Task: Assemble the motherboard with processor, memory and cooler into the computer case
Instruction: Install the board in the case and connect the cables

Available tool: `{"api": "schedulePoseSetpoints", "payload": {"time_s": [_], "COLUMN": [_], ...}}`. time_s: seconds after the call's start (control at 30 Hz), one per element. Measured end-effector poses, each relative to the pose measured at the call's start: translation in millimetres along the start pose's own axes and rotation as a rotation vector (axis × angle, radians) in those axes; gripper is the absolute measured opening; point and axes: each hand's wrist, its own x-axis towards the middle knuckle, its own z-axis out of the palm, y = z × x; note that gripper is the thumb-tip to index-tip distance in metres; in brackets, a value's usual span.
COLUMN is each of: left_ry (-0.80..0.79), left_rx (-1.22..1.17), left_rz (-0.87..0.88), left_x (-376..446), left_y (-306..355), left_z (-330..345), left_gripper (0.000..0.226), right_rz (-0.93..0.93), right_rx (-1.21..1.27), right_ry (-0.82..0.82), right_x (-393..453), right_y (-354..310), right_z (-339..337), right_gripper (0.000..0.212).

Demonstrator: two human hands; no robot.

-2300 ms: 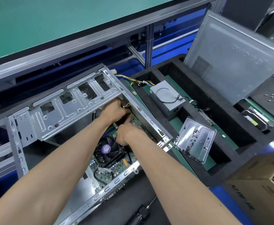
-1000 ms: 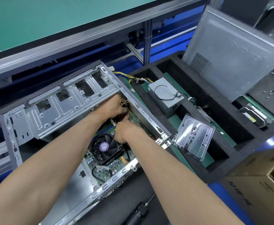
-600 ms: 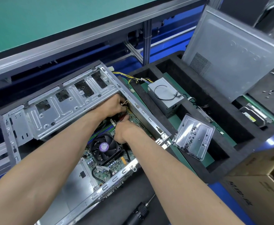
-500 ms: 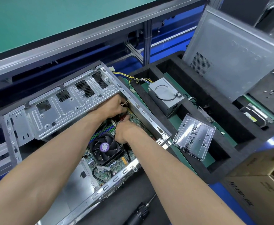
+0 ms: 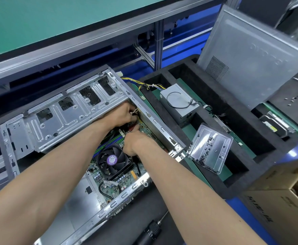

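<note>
The board [image 5: 120, 181] already lies in the case [image 5: 70, 114], cooler [image 5: 112, 160] facing up and the memory sticks [image 5: 107, 141] seated just beyond it. Both my hands are down in the far corner of the case, close together. My left hand [image 5: 122, 114] is curled around a small white cable tie [image 5: 133, 111] and whatever wires it binds, lifting them off the board. My right hand [image 5: 136, 139] is curled with its fingertips down on the board by a red connector [image 5: 133, 127]; I cannot tell whether they pinch anything.

I judge I'm at the cabling step: plugging a case lead into its header. Next calls for lining the plug up squarely and pressing it straight down, wires kept off the fan. After that, screws from the tray [image 5: 209, 147] and the screwdriver [image 5: 150, 230] on the desk [image 5: 127, 225].
</note>
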Motion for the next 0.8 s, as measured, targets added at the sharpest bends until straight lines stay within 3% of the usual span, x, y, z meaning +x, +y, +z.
{"api": "schedulePoseSetpoints", "payload": {"time_s": [0.27, 0.37, 0.57, 0.8], "left_ry": [0.031, 0.047, 0.021, 0.071], "left_rx": [0.011, 0.027, 0.041, 0.048], "left_rz": [0.030, 0.032, -0.012, 0.080], "left_x": [1.1, 3.0, 7.8, 3.0], "left_y": [0.2, -2.8, -14.4, -16.2], "left_z": [1.7, 2.4, 5.9, 9.5], "left_gripper": [0.002, 0.016, 0.021, 0.013], "right_rz": [-0.001, 0.001, 0.001, 0.005], "right_rx": [-0.017, -0.008, 0.000, -0.021], "right_ry": [-0.005, 0.002, 0.007, -0.003], "right_x": [5.7, 3.4, -1.4, -5.3], "right_y": [-1.1, -1.3, -0.8, -1.2], "right_z": [3.1, 2.4, 2.2, 0.9], "right_gripper": [0.066, 0.066, 0.070, 0.069]}}
